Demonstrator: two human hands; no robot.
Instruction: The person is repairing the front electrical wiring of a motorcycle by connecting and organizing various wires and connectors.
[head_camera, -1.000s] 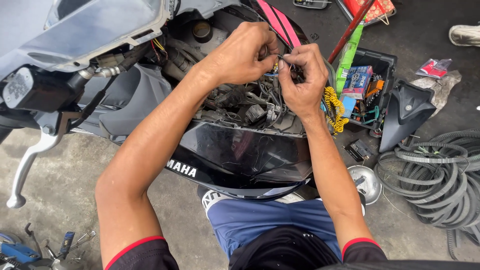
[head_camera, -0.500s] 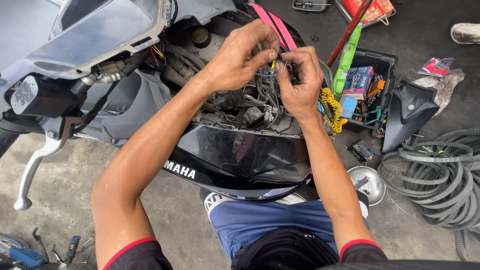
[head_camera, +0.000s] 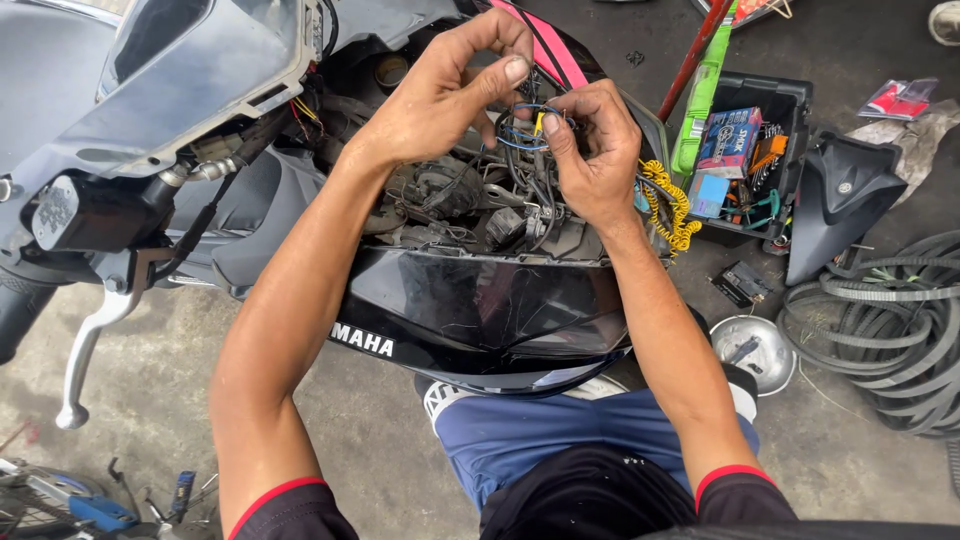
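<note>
my left hand (head_camera: 440, 95) pinches the bundle of thin wires (head_camera: 528, 135) between thumb and forefinger, and my right hand (head_camera: 590, 150) closes on the same bundle from the other side, fingertips almost meeting. the wires rise between both hands from the open scooter front (head_camera: 480, 215), just below my palms. to do this well, i judge i should grip near the joint, keep slack in the strands, and avoid tugging the connector (head_camera: 505, 228) under my right wrist. a black tool box (head_camera: 795, 105) sits beyond my right hand.
</note>
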